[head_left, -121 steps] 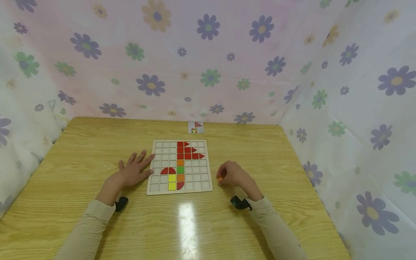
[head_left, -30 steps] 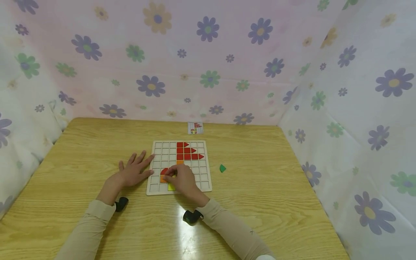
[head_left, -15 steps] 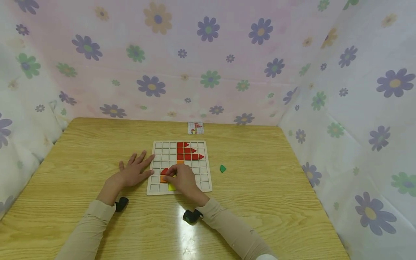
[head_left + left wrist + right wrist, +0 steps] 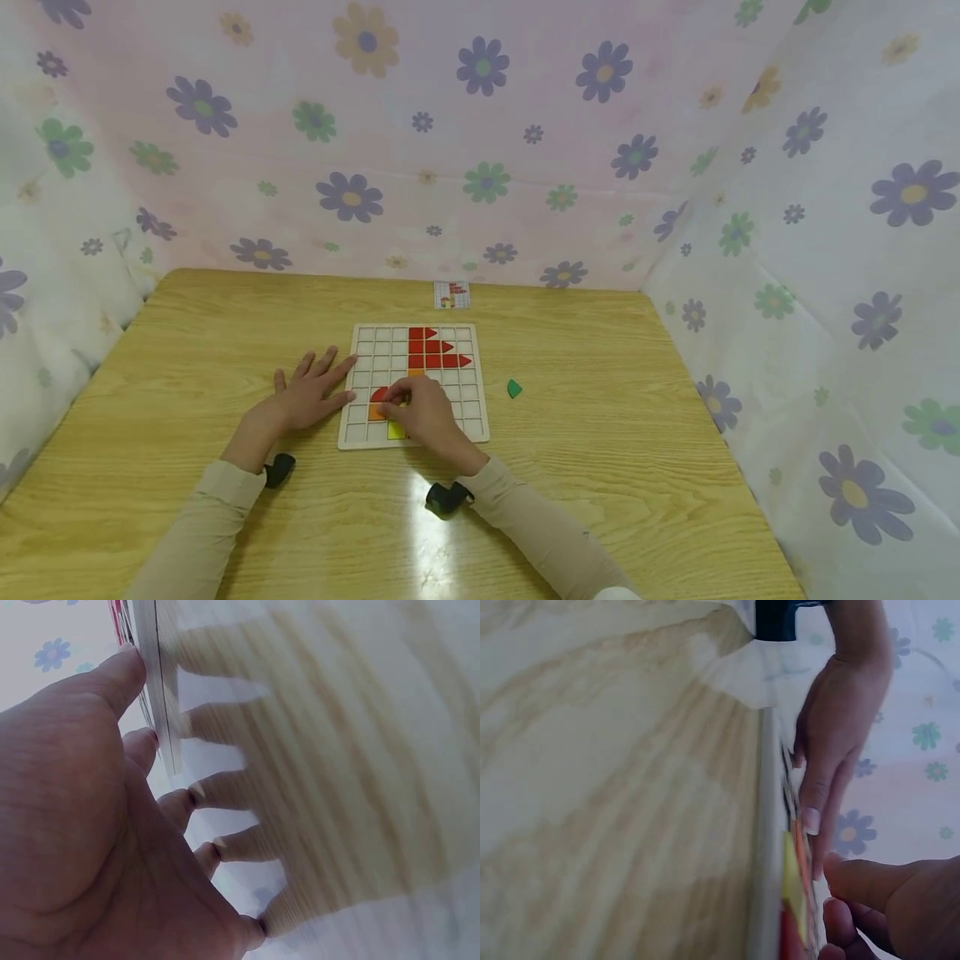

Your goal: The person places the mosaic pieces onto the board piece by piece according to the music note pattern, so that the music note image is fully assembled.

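Observation:
A wooden grid board [image 4: 365, 351] lies on the table, with red squares and triangles [image 4: 417, 347] in its upper cells. My left hand [image 4: 306, 398] rests on the table with fingers spread, its index fingertip and thumb at the board's left edge. Over the lower left cells my right hand [image 4: 429, 418] pinches at an orange square tile [image 4: 377, 412] with thumb and index finger. This tile sits in a cell just below a red quarter-circle tile [image 4: 379, 393]. A yellow square tile [image 4: 394, 430] shows under the right hand, which hides tiles beneath it.
A green quarter-circle tile [image 4: 513, 389] lies on the table right of the board. Behind the board stands a small pattern card [image 4: 452, 295]. Flowered cloth [image 4: 487, 182] walls in the table's back and sides.
Since four seconds ago my right hand has brought the orange tile from right of the board into the lower left cell, uncovering the green tile. In the last second both hands stay put.

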The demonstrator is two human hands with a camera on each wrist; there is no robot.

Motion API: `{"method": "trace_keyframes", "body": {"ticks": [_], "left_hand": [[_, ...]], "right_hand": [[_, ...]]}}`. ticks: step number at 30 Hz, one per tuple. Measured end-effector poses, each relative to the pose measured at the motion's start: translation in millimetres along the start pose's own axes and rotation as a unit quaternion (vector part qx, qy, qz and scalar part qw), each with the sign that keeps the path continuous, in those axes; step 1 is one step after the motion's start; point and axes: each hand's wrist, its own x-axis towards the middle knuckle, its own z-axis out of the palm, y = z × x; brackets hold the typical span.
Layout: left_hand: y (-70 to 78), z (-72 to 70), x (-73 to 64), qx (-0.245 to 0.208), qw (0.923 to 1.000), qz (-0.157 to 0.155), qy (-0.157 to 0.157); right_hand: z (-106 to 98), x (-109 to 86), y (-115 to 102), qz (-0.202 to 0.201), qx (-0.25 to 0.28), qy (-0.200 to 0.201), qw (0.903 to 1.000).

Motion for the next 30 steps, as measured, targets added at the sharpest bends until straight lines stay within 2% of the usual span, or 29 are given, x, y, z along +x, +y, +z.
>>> {"method": "trace_keyframes", "body": {"ticks": [7, 13, 17, 22, 27, 30], "left_hand": [[1.0, -0.2, 1.9, 0.01, 0.9999, -0.005, -0.01], [0.7, 0.2, 2.1, 0.015, 0.9999, -0.003, -0.004], [-0.8, 2.2, 2.6, 0.027, 0.9996, -0.004, 0.004], [-0.4, 2.4, 1.6, 0.033, 0.9994, -0.004, 0.01], [1.5, 1.3, -0.5, 0.03, 0.9995, -0.005, 0.01], [0.1, 0.9, 0.1, 0.031, 0.9995, -0.002, 0.011]], "right_hand": [[-27, 0.1, -3, -0.016, 0.028, -0.028, 0.9991], [-81, 3.0, -1, -0.009, 0.022, -0.045, 0.9987], [-117, 1.5, 16, 0.022, -0.009, -0.041, 0.9989], [-147, -8.7, 44, 0.053, -0.039, -0.064, 0.9958], [-160, -18.7, 68, 0.079, -0.053, -0.07, 0.993], [-163, -21.2, 85, 0.09, -0.036, -0.069, 0.9929]]}}
